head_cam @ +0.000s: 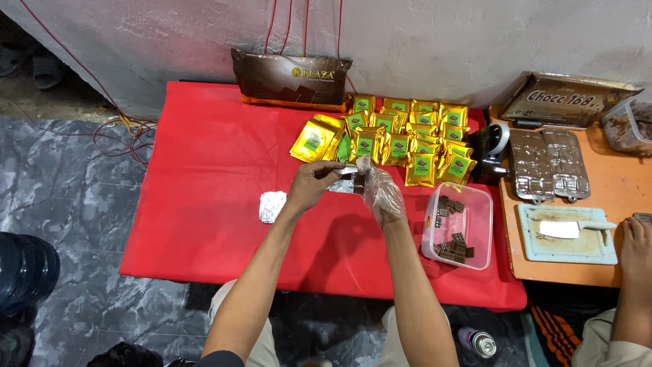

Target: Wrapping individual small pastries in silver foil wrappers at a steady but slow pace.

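Seen from above, a person's two forearms reached forward over a low table covered in red cloth point(204, 204). The left hand point(311, 185) and the right hand point(382, 190), which wore a thin clear plastic glove, met above the cloth, both pinching a small foil-wrapped piece point(345, 181) between their fingertips. The near edge of the table lay close to the person's knees, and the cloth's left half was mostly bare, offering open room. Just left of the hands lay a folded square of silver foil point(272, 206). To the right sat a clear plastic tub point(481, 224) holding small dark chocolate squares. Beyond the hands, a cluster of gold packets point(407, 136) crowded the far right part of the cloth, and a large brown bag point(292, 80) leaned against the wall. At the right edge stood an orange table point(611, 183) with a cutting board and knife point(567, 231), silver moulds point(549, 163), and another person's hand point(637, 245).
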